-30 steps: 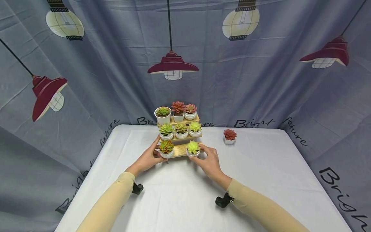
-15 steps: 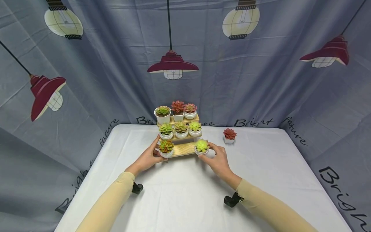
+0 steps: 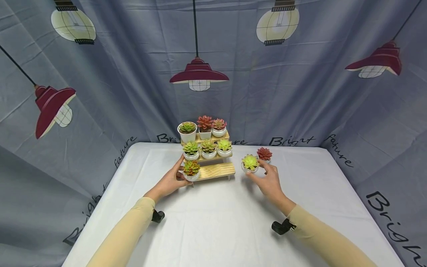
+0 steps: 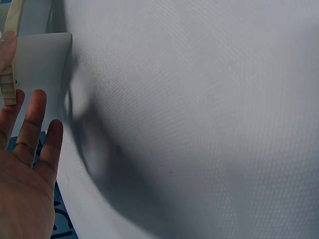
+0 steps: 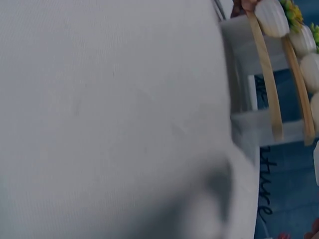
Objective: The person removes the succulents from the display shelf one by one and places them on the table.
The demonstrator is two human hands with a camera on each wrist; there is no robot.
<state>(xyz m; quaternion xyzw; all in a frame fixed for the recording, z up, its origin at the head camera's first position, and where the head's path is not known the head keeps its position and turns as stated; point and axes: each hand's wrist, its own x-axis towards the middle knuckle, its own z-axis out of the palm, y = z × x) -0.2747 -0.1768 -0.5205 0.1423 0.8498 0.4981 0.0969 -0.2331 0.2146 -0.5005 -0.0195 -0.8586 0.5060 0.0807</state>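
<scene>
A three-tier wooden stand (image 3: pixel 216 171) bears several potted succulents at the back of the table. My left hand (image 3: pixel 169 183) grips the left end of its lowest board, beside a pot with an orange-green succulent (image 3: pixel 191 168). In the left wrist view, a fingertip rests on the wooden board (image 4: pixel 8 89) and three fingers show below it. To the right of the stand, my right hand (image 3: pixel 269 182) pinches a small white pot with a yellow-green succulent (image 3: pixel 250 162). Just behind it, a red succulent (image 3: pixel 264 154) in a white pot is partly covered. The right wrist view does not show the held pot.
On the middle tier sit three green succulents, one of them a bright yellow-green succulent (image 3: pixel 224 145) at the right end. The top tier carries a green succulent (image 3: pixel 187 128) and two reddish ones. White cloth (image 3: pixel 213 222) covers the table, with a grey printed curtain (image 3: pixel 247 107) behind.
My right hand has taken the yellow-green succulent off the right end of the lowest board and carried it right, close to the red one. My left hand has stayed in place.
</scene>
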